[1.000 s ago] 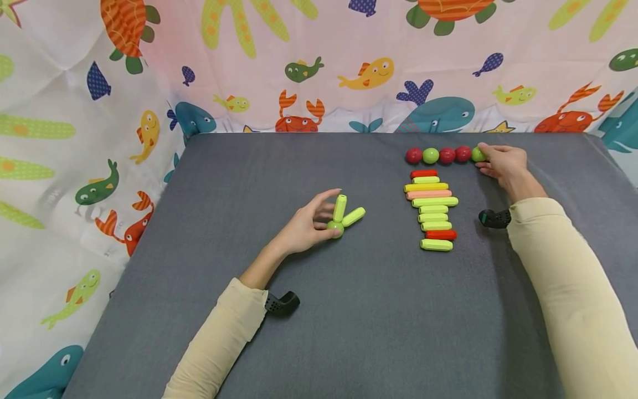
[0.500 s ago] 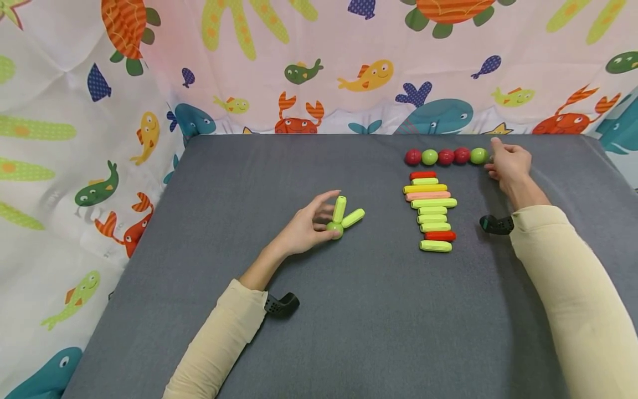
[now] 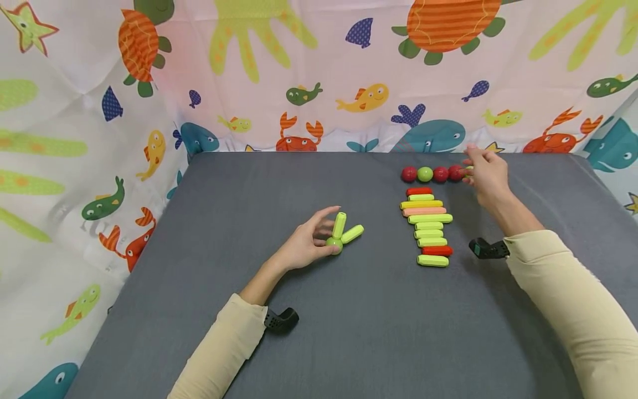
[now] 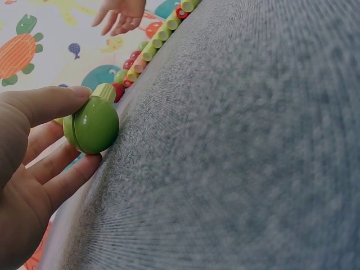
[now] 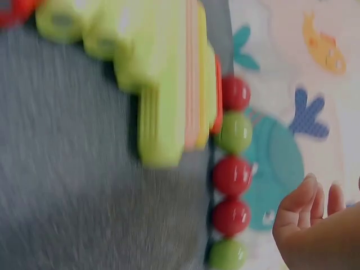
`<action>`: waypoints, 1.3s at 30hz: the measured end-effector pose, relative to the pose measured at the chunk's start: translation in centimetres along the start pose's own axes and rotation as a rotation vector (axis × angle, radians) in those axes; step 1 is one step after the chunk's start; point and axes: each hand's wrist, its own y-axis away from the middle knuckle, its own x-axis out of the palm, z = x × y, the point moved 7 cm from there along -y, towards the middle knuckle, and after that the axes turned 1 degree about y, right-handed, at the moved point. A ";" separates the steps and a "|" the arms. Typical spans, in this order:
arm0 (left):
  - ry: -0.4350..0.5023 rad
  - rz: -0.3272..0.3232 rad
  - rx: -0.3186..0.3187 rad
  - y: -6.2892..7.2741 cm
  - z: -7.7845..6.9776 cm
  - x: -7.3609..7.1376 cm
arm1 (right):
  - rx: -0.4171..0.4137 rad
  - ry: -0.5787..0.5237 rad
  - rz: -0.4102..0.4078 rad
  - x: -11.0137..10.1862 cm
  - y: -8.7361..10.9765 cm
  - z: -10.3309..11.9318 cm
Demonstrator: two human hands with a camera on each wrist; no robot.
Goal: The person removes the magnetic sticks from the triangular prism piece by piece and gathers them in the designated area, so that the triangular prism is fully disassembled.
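My left hand [image 3: 301,244] pinches a green ball [image 4: 95,128] between thumb and fingers, low over the grey cloth. Two lime rods, one upright rod [image 3: 339,225] and one slanting rod [image 3: 353,234], fan out from that ball. Over the right end of a row of balls hovers my right hand [image 3: 490,176], its fingers loosely bent with nothing in them. The row has red balls [image 3: 441,174] and green balls [image 3: 425,174]; the hand partly covers its end green ball [image 5: 228,255] in the head view.
Below the balls lies a column of rods: several lime rods [image 3: 432,260], red rods [image 3: 437,251], a yellow rod [image 3: 421,205] and a pink rod [image 3: 423,211]. A sea-animal curtain [image 3: 329,66] hangs behind the grey table [image 3: 239,194].
My right hand has let go of the end green ball, drawn off to the right, then come back left above it. The head view has tilted up; my left hand keeps its hold.
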 end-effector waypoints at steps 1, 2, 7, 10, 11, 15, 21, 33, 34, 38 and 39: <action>-0.001 -0.001 0.000 0.1 0.1 0.0 | -0.006 0.016 0.027 0.7 0.3 0.0; 0.000 0.001 -0.001 0.1 0.1 0.1 | -0.012 0.037 0.057 1.4 0.7 0.0; 0.010 0.014 -0.004 0.3 0.3 0.2 | -0.006 0.080 0.297 5.2 3.6 0.2; 0.020 0.017 0.002 0.2 0.3 0.2 | 0.039 0.059 0.461 7.7 5.3 0.1; 0.021 0.017 0.004 0.2 0.3 0.2 | 0.053 0.069 0.509 8.5 5.9 0.0; 0.023 0.014 0.010 0.1 0.3 0.2 | 0.080 0.098 0.674 11.4 8.0 -0.6; 0.034 0.007 0.025 0.1 0.1 0.2 | 0.142 0.076 0.844 14.7 10.6 -1.7; 0.051 0.006 0.010 0.2 0.2 0.0 | 0.261 0.008 0.974 17.9 13.6 -3.7; 0.057 0.008 0.010 0.2 0.2 0.0 | 0.271 -0.006 0.983 18.0 13.8 -3.8; 0.081 0.008 -0.001 0.1 0.3 0.0 | 0.291 -0.052 0.990 18.4 14.3 -4.2; 0.086 0.007 -0.004 0.1 0.3 0.0 | 0.287 -0.055 0.987 18.4 14.3 -4.2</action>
